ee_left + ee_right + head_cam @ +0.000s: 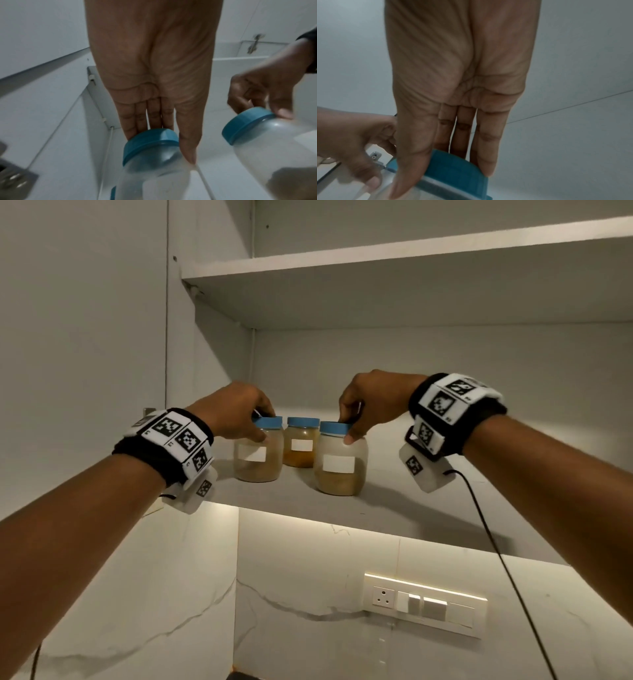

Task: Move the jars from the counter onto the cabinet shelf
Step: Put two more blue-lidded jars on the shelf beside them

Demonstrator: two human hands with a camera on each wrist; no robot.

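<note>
Three clear jars with blue lids and white labels stand on the lower cabinet shelf (411, 508). My left hand (255, 422) (163, 143) grips the left jar (258, 460) (150, 162) from above by its lid, thumb in front and fingers behind. Gripping the right jar (340, 470) (274, 142) (453, 174) the same way is my right hand (349, 424) (441, 175), also seen as the right hand (260, 97) in the left wrist view. Both jars seem to rest on the shelf. The middle jar (301, 446), with orange contents, stands untouched further back between them.
The cabinet side wall (205, 354) is close to the left jar. An upper shelf (376, 258) hangs above. Bare shelf stretches to the right. Below are a lit marble wall and a switch panel (424, 604). A black cable (496, 542) hangs from my right wrist.
</note>
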